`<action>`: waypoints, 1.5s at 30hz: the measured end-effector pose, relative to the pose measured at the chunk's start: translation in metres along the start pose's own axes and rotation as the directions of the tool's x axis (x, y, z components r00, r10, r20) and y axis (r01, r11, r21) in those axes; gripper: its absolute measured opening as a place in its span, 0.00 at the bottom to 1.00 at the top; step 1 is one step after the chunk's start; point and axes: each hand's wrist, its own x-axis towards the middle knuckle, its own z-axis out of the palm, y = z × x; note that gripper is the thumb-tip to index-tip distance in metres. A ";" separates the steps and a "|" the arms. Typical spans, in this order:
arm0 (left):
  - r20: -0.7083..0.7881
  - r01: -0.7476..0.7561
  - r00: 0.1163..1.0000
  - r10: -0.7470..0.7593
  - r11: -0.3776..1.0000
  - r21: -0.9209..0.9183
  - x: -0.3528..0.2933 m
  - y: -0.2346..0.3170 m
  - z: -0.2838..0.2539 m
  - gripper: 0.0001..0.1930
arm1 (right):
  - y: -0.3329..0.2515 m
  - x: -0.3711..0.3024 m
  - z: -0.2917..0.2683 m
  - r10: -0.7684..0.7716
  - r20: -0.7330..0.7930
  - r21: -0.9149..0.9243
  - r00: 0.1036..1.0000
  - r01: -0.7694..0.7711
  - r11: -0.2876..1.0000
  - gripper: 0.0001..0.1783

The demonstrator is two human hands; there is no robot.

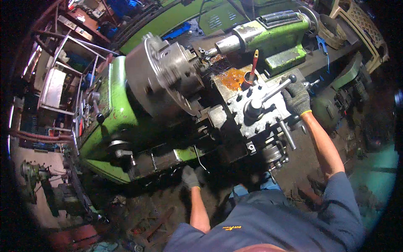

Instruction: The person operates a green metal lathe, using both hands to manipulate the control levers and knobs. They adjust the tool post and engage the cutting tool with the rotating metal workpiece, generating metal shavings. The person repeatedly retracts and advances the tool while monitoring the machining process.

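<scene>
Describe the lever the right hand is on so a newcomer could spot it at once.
Start at the green lathe, then go right of its round chuck to the dark tool post block. The lever rises diagonally from it, ball-tipped, under the gloved right hand.

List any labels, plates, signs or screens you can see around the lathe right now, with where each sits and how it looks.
No screens or packages show.
Louvred panel: on the green housing behind the lathe, top centre; dark rectangle with pale slats, possibly a vent rather than a plate.
Shirt mark: small yellow print on the person's dark blue shirt, bottom centre.
Any plate on the green headstock is too blurred to tell.
</scene>
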 end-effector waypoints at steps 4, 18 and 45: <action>-0.212 -0.116 0.976 0.050 0.944 -0.309 0.078 0.125 -0.108 0.16 | 0.004 -0.005 -0.008 -0.047 -0.059 0.033 0.997 0.049 0.998 0.18; -0.115 -0.679 0.314 0.942 0.308 0.666 0.288 0.328 -0.255 0.09 | 0.015 -0.005 -0.001 -0.123 -0.120 0.063 0.985 0.131 0.989 0.17; -0.350 -0.384 0.524 0.776 0.583 0.716 0.320 0.336 -0.231 0.08 | 0.006 -0.001 -0.006 -0.175 -0.089 0.056 0.980 0.181 0.982 0.13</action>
